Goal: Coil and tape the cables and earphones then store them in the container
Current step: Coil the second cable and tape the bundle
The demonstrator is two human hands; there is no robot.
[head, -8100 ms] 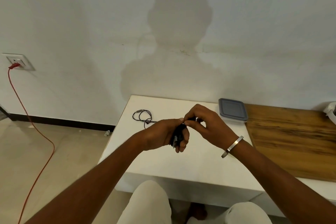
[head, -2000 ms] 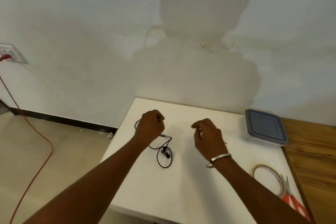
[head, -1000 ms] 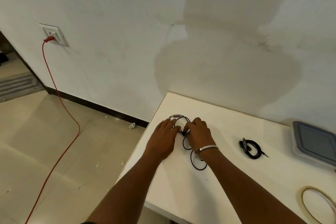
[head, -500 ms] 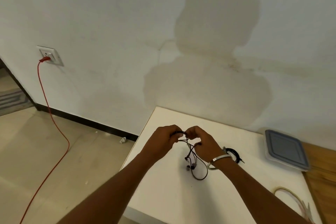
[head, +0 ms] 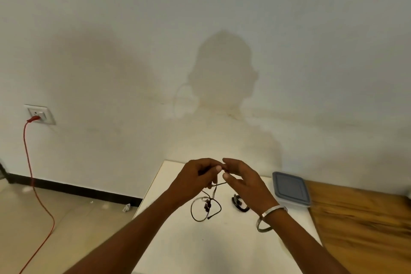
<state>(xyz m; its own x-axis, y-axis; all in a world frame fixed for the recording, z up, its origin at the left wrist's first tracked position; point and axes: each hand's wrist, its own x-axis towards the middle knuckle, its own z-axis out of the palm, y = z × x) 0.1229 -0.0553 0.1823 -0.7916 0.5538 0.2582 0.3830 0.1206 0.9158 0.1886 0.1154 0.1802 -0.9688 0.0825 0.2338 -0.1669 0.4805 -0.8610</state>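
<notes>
one coiled cable [head: 239, 203] lay done beside shut container [head: 291, 189]; earphones [head: 205, 207] dangled uncoiled, pinched by left hand [head: 195, 180] and right hand [head: 242, 179]; taping, storing remained.

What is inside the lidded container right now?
Its contents cannot be seen: the grey lid covers the container. The coiled cable lies outside it on the table, and the earphones hang from both hands.
</notes>
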